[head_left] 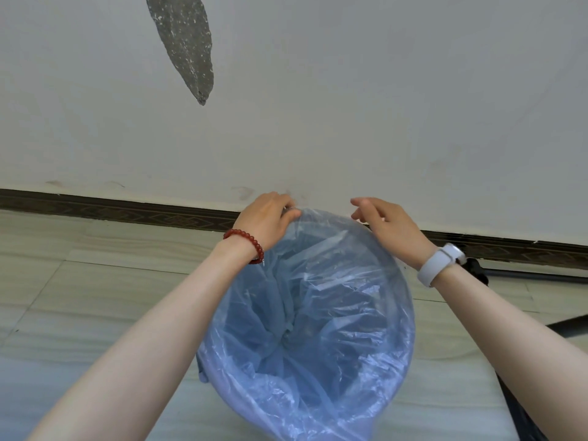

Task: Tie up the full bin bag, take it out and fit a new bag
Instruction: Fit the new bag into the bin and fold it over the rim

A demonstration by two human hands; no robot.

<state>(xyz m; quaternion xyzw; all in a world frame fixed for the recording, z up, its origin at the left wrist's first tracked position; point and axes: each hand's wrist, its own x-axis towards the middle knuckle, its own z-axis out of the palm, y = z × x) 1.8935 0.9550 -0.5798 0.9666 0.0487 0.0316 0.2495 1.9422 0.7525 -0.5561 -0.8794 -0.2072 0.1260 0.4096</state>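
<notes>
Pale floor tiles (95, 281) run up to a dark skirting board (127, 208) and a scuffed white wall (350, 122) with a grey patch of bare plaster (187, 49) high above the left hand. Below and between both hands stands the bin (410, 329), lined with a thin blue bag (318, 313) whose mouth is spread over the rim. The left hand (267, 221), a red bead bracelet (246, 245) on its wrist, pinches the bag's edge at the far side of the rim. The right hand (388, 227), wearing a white watch (440, 264), rests at the rim beside it with fingers relaxed and outstretched; I cannot tell whether it grips any film. This looks like the fitting of the new bag, nearly done. The film is flimsy: a hard tug over the rim could tear it, and an edge folded too shallowly could slip back inside once rubbish weighs it down.
</notes>
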